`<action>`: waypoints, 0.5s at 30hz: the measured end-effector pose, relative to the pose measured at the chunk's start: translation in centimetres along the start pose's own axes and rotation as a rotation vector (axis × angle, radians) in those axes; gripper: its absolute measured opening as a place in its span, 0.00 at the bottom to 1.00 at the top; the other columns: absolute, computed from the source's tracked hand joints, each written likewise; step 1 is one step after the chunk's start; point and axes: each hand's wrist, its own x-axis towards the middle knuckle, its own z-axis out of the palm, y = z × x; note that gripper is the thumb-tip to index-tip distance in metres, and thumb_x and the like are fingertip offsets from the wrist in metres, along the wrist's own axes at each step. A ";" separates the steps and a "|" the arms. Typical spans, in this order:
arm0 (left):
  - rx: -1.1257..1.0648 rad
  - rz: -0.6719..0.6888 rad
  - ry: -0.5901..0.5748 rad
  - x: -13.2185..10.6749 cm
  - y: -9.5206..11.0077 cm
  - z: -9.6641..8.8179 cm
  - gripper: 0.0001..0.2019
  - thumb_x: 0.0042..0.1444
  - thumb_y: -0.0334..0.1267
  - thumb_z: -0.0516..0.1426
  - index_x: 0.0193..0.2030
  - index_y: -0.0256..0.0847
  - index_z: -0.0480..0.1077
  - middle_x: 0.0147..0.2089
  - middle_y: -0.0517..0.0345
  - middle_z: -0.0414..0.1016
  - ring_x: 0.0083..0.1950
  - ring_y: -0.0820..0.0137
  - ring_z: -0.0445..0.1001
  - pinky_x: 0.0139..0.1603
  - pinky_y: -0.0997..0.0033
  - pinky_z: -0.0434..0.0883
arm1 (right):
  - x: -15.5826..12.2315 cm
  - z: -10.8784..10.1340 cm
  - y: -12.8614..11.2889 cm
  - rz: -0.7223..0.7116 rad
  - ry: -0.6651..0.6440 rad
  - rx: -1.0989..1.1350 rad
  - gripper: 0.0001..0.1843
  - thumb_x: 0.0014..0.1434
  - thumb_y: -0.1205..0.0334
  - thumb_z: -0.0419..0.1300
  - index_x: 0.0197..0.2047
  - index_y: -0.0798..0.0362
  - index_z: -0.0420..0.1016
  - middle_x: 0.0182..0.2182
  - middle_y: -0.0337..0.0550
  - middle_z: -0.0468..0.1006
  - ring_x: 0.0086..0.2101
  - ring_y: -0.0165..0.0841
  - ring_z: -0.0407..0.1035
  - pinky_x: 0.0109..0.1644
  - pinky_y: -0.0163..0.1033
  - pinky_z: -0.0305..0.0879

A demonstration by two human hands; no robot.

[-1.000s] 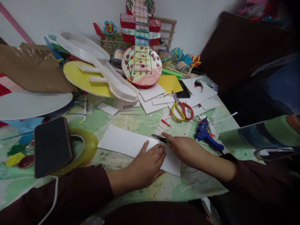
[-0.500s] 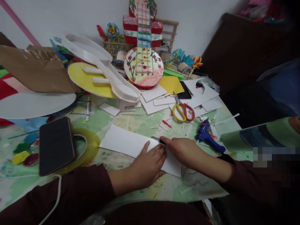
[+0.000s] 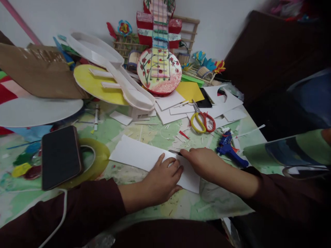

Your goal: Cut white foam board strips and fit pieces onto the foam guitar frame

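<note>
A long white foam sheet [image 3: 137,155] lies flat on the paint-stained table [image 3: 144,132]. My left hand [image 3: 162,179] rests on the sheet's right part, fingers stretched out and pressing it down. My right hand [image 3: 200,163] is closed around a craft knife [image 3: 175,152], whose metal blade pokes out to the left and touches the sheet's upper edge just beyond my left fingertips. Both arms wear dark maroon sleeves.
A phone [image 3: 60,156] lies on a yellow tape ring [image 3: 97,162] at the left. Red-and-yellow scissors [image 3: 203,120], a blue glue gun [image 3: 229,148], white foam offcuts [image 3: 170,103] and a painted paper guitar [image 3: 159,69] sit beyond. A brown cardboard piece [image 3: 38,74] lies far left.
The knife has slid a little along the sheet's edge toward me, and its green handle is now hidden in my right hand. My left hand stays pressed on the sheet.
</note>
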 end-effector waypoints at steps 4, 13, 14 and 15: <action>0.018 0.014 -0.008 0.0 0.0 -0.1 0.27 0.58 0.50 0.55 0.58 0.32 0.64 0.57 0.37 0.68 0.58 0.49 0.63 0.60 0.37 0.54 | -0.9 0.0 0.4 0.030 -0.044 -0.038 0.14 0.62 0.67 0.48 0.51 0.52 0.66 0.31 0.46 0.76 0.30 0.37 0.73 0.26 0.36 0.53; 0.053 0.018 -0.021 -0.1 0.0 -0.1 0.25 0.59 0.48 0.55 0.57 0.33 0.65 0.58 0.38 0.68 0.59 0.49 0.64 0.60 0.36 0.55 | -4.5 1.7 2.3 0.096 -0.083 -0.063 0.18 0.60 0.70 0.48 0.54 0.52 0.64 0.31 0.45 0.74 0.30 0.35 0.71 0.27 0.36 0.50; 0.053 0.022 -0.021 -0.1 0.0 -0.1 0.25 0.59 0.48 0.55 0.57 0.33 0.65 0.58 0.38 0.68 0.58 0.49 0.64 0.59 0.36 0.55 | -4.8 1.9 2.4 0.100 -0.077 -0.065 0.19 0.60 0.70 0.48 0.55 0.51 0.64 0.31 0.45 0.74 0.30 0.35 0.71 0.26 0.37 0.49; 0.053 0.025 -0.023 -0.1 -0.1 -0.1 0.25 0.59 0.48 0.55 0.57 0.32 0.65 0.58 0.38 0.68 0.58 0.49 0.64 0.59 0.36 0.55 | -5.1 2.0 2.5 0.105 -0.070 -0.066 0.20 0.61 0.70 0.48 0.55 0.51 0.63 0.31 0.45 0.74 0.29 0.35 0.71 0.26 0.37 0.48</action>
